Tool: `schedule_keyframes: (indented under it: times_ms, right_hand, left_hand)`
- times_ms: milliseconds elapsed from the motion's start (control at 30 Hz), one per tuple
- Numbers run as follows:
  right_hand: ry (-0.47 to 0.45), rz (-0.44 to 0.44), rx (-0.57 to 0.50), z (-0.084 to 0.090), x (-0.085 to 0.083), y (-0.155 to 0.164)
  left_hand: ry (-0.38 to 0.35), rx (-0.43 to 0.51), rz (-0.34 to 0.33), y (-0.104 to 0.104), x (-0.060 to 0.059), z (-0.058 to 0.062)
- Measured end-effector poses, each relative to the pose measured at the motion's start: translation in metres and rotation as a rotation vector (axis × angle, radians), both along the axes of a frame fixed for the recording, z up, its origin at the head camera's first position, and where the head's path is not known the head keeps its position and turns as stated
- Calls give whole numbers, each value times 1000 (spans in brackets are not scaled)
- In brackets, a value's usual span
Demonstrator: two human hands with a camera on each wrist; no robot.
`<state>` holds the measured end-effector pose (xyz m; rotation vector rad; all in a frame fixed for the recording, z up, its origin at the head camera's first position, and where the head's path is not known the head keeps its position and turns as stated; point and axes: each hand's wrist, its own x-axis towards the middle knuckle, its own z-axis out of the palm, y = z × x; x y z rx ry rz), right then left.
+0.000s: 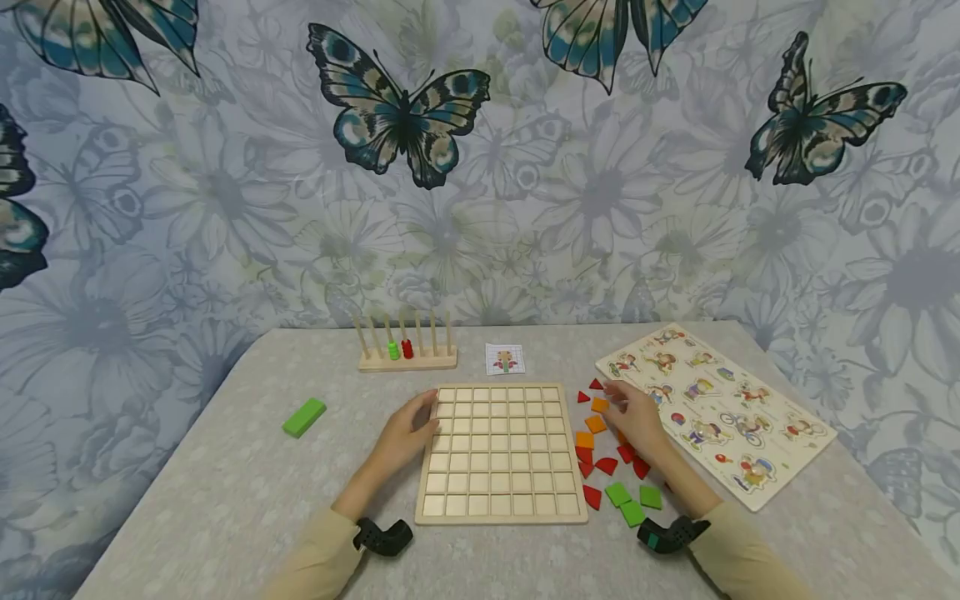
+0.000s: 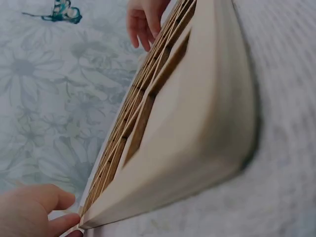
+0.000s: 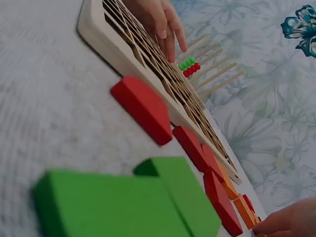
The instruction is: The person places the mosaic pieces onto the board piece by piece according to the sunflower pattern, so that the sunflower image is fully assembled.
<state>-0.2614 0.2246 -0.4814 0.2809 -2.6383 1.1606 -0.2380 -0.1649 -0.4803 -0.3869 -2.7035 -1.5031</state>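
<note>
My left hand (image 1: 407, 429) rests at the left edge of a pale wooden grid board (image 1: 502, 522), fingers loosely bent, with fingertips right at the upper left rim. In the left wrist view, the fingers (image 2: 61, 224) meet the board's far corner and the thumb is raised off it. To the right of the board, my right hand (image 1: 637, 423) reaches over loose coloured pieces. Its fingertips are beside an orange square (image 1: 600, 405) and a small red triangle (image 1: 596, 384). Part of another orange piece lies hidden under this hand.
Red rounded pieces (image 1: 606, 467) and green squares (image 1: 632, 512) lie right of the board. Behind it stand a peg rack (image 1: 408, 363) with green and red beads and a pattern card (image 1: 506, 359). A picture board (image 1: 720, 417) lies far right, a green block (image 1: 303, 417) left.
</note>
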Motion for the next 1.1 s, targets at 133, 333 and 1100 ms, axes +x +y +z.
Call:
schedule_keyframes:
  times_ms: [133, 333, 1100]
  right_hand:
    - [-3, 3, 13, -3, -1, 2]
    - [30, 5, 30, -6, -1, 3]
    - [-9, 179, -165, 19, -4, -62]
  left_hand:
    - [16, 43, -23, -1, -3, -7]
    - [42, 57, -21, -4, -9, -19]
    - [29, 78, 60, -4, -7, -17]
